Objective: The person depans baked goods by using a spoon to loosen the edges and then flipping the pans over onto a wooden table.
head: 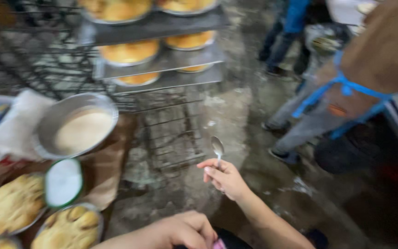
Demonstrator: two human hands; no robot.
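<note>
Fingers of the right hand (222, 177) pinch the handle of a spoon (217, 146), whose bowl stands upright just above the hand, over the wet floor (236, 110). Below and to the left of it, the left hand (183, 229) is curled loosely with the knuckles up; whether it grips anything I cannot tell, though a bit of pink shows at its right edge. Far left of both hands, a table (109, 161) carries a metal pan (77, 124) of pale batter, a round white lid (63, 182) with a green rim, and baked cakes (17, 203) in tins. Beyond the pan, a rack (162, 60) holds more golden cakes on trays. Up and to the right of the spoon, a person in a brown apron (378, 55) with blue ties stands well apart.
</note>
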